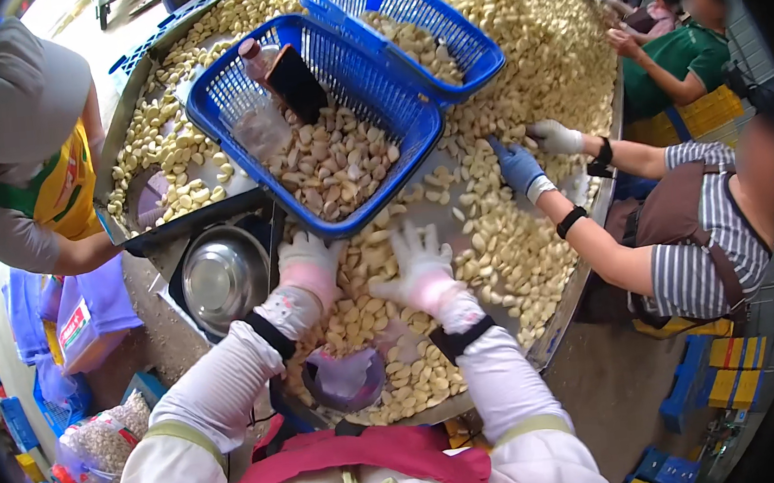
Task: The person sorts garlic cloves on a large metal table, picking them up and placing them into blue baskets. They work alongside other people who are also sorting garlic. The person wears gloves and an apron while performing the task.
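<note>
Garlic cloves (500, 249): peeled, heaped across metal table (557, 318), beneath both hands.
Left hand (310, 260): white-gloved, fingers spread wide, flat on cloves, gripping nothing.
Right hand (419, 264): same, palm down, just beside left.
Blue basket (233, 93): directly ahead, holds unpeeled cloves.

metal table (567, 291) | peeled garlic cloves (518, 247) (heaped) | two blue baskets (392, 101)
</note>
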`<state>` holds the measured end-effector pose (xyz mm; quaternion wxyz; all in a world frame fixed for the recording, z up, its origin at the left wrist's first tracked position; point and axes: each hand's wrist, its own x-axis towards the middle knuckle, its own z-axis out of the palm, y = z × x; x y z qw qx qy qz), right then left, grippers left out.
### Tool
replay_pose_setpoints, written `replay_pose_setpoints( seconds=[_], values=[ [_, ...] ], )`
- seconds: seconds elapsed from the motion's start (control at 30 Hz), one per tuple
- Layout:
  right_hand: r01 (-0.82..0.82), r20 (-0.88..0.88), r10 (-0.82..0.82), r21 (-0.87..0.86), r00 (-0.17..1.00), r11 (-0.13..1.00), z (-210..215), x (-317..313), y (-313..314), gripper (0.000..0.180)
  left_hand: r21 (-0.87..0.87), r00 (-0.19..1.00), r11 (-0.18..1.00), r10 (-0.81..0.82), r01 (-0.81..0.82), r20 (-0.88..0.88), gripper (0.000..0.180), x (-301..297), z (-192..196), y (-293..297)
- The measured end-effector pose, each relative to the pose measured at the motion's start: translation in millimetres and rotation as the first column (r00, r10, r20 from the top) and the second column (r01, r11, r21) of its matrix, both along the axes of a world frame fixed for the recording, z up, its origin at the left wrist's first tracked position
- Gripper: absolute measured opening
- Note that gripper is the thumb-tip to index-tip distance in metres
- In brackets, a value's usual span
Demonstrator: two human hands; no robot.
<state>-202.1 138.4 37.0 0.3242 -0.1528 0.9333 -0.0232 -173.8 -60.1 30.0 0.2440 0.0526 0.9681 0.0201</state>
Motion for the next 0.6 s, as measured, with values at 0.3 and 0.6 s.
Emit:
replay_pose_setpoints(
  seconds=[0.3,0.6],
  values=[
    [0.112,-0.029,-0.110,0.114,0.994,0.987,-12,113,42,0.101,-0.228,0.971,0.944,-0.231,0.239,0.059,0.042,121,-17,27],
    [0.151,-0.014,-0.150,0.122,0.989,0.981,58,85,100,0.102,0.245,0.962,0.961,-0.062,0.130,-0.267,0.020,16,-23,27]
  ],
)
